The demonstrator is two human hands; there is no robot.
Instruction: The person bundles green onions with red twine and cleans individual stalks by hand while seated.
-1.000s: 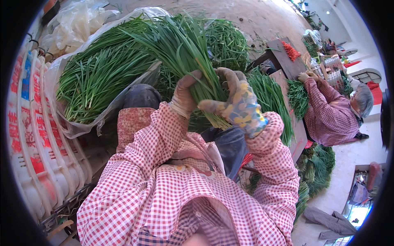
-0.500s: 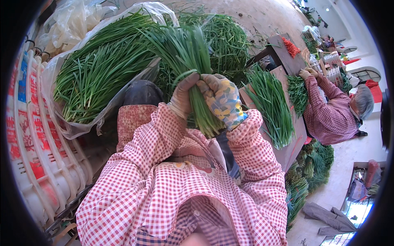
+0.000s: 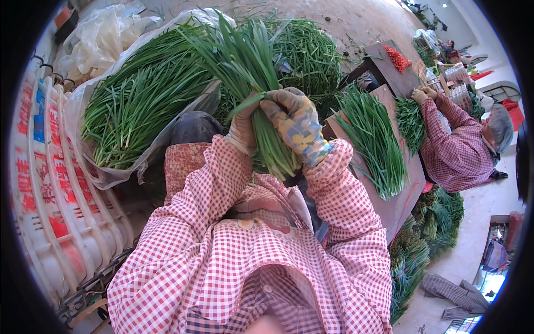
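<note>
A bunch of garlic chives stands in front of my chest, leaf tips fanning up and away, cut stems pointing down toward my lap. My left hand, in a pale glove, is closed round its left side; the bunch and the other hand partly hide its fingers. Across the front of the bunch, my right hand, in a flower-patterned glove, has its fingers curled against the stems. A single flat green leaf crosses the bunch at finger height, its left end sticking out; where its other end goes is hidden.
Loose chives fill a clear plastic bag at left, beside a white crate. More greens lie behind the bunch. Chives rest on a board at right, where a co-worker handles greens.
My right hand has turned and its fingers have shifted up over the bunch's front. The crossing leaf now juts out to the left. The whole view has shifted slightly.
</note>
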